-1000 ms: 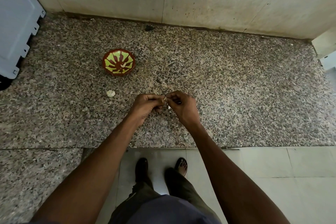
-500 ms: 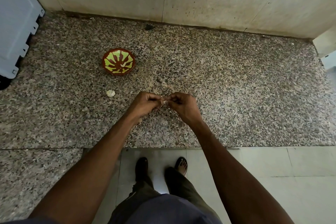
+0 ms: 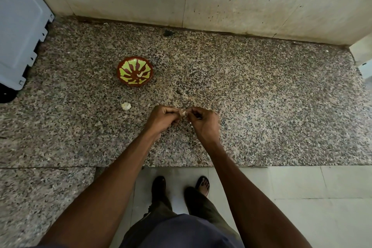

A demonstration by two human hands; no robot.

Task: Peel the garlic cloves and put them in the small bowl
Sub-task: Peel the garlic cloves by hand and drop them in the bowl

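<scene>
Hands: left hand [image 3: 163, 120] and right hand [image 3: 203, 123] meet over the speckled stone desk [image 3: 261, 106].
Fingers: curled on both hands, pinching one small pale garlic clove [image 3: 182, 113] between them.
Bowl: small round red bowl with a yellow-green pattern [image 3: 134, 71] sits on the desk, well apart from the hands, with a pale bit inside.
Garlic: white garlic piece [image 3: 126, 106] lies on the desk near the left hand.

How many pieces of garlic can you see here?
3, as far as shows: one clove pinched between the left hand and right hand, one pale piece in the small bowl, one lump on the counter. Fingers may hide more.
</scene>
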